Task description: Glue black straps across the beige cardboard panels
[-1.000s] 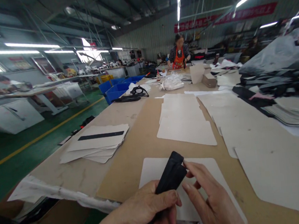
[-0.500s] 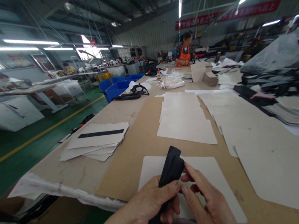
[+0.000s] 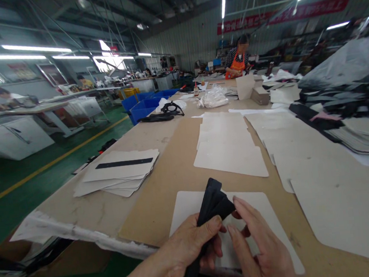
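My left hand (image 3: 190, 244) is wrapped round a bundle of flat black strips (image 3: 212, 201), its thumb lying across the top. At their far end the strips are fanned out to the right. My right hand (image 3: 261, 244) is at that fanned end, its index fingertip at the edge of the strips and its thumb held apart below. Beneath both hands lies a pale sheet with rounded corners (image 3: 259, 205), partly covered by them. A single black strip (image 3: 124, 163) rests across a stack of pale sheets (image 3: 109, 175) on the left.
More pale sheets overlap ahead (image 3: 227, 147) and along the right (image 3: 332, 185). Farther off are a crumpled plastic bag (image 3: 213, 97), blue bins (image 3: 145, 109) and piled black material (image 3: 347, 101). A person in an orange apron (image 3: 238, 65) stands at the table's far end.
The far ends of the black strips have spread wider to the right. My right hand has shifted slightly right, its thumb farther from my left. The distant person has moved right.
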Demonstrator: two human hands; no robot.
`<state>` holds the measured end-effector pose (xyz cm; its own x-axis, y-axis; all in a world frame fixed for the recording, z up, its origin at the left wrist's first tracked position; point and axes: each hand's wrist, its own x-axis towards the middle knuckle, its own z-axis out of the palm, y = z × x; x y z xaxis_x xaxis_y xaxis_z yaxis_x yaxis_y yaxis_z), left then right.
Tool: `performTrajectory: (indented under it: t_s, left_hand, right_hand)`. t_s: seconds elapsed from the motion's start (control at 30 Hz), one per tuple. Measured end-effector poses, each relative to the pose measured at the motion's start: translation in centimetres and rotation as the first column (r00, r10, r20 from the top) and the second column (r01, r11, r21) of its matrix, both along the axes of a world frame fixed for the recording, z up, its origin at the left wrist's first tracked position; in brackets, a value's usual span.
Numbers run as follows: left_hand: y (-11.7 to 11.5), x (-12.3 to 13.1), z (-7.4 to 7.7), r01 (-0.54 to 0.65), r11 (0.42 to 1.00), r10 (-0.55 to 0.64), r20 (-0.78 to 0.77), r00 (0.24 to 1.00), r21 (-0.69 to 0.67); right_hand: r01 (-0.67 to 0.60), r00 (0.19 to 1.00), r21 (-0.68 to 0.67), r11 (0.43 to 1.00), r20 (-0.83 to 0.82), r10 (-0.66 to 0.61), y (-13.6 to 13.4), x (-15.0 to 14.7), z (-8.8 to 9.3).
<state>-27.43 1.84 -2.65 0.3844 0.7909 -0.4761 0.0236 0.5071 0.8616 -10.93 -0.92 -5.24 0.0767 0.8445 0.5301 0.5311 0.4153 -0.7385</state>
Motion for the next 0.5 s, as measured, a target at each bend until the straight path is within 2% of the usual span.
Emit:
performTrajectory:
  t_s: [0.03, 0.1, 0.17, 0.23, 0.3, 0.4, 0.5]
  left_hand:
    - [0.0, 0.1, 0.1, 0.014, 1.000, -0.014, -0.010, 1.000, 0.011]
    - [0.1, 0.1, 0.3, 0.082, 0.995, -0.080, -0.042, 0.996, 0.049]
    - [0.0, -0.4, 0.7, 0.190, 0.980, -0.185, -0.079, 0.979, 0.062]
    - [-0.1, -1.4, 1.2, 0.269, 0.962, -0.262, -0.129, 0.956, 0.044]
    - [-0.5, -3.0, 2.0, 0.297, 0.955, -0.286, -0.218, 0.933, 0.017]
    - [-1.5, -5.6, 3.3, 0.274, 0.962, -0.257, -0.386, 0.886, -0.012]
    - [-2.3, -7.4, 3.7, 0.267, 0.963, -0.252, -0.478, 0.841, -0.038]
  right_hand:
    - [0.006, 1.000, -0.009, 1.000, 0.004, -0.006, 0.1, 0.0, 0.3]
    - [-0.012, 0.999, -0.124, 0.992, -0.033, 0.008, 0.2, 0.1, 1.0]
    - [-0.079, 0.991, -0.270, 0.960, -0.125, 0.046, 0.3, 0.6, 1.8]
    - [-0.132, 0.980, -0.347, 0.929, -0.188, 0.069, 0.3, 1.9, 2.1]
    - [-0.099, 0.987, -0.392, 0.914, -0.155, 0.041, -0.1, 4.1, 1.7]
    - [-0.003, 0.999, -0.471, 0.882, -0.038, -0.016, -1.2, 8.1, 0.1]
    - [-0.013, 1.000, -0.543, 0.840, 0.007, 0.020, -2.2, 10.9, -1.4]
